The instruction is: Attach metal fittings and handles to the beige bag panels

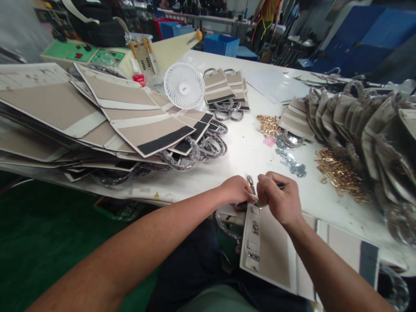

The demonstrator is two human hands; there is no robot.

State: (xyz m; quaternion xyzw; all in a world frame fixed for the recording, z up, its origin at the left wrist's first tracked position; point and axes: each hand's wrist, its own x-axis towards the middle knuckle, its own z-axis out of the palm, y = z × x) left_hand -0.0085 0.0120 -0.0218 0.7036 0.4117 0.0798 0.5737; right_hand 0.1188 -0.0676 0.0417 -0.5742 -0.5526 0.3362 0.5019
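Observation:
A flat beige panel (276, 249) with white edges lies over the table's front edge and my lap. Along its left border, metal fittings (255, 227) show in cut-outs. My left hand (236, 189) is closed at the panel's top left corner, pinching its edge. Close beside it, my right hand (280, 197) is curled in a fist above the same corner. A short dark piece sticks out of that fist; its kind is hidden. Just beyond the fingertips is a small shiny metal clip (250, 183). A plastic-wrapped handle (225, 227) hangs at the panel's left.
Stacked beige panels (139, 125) with wrapped handles fill the left. More panels (354, 117) stand in a row at right, near a heap of brass-coloured fasteners (339, 173) and flat metal plates (290, 158). A white fan (184, 86) stands behind. Far back is another person (267, 21).

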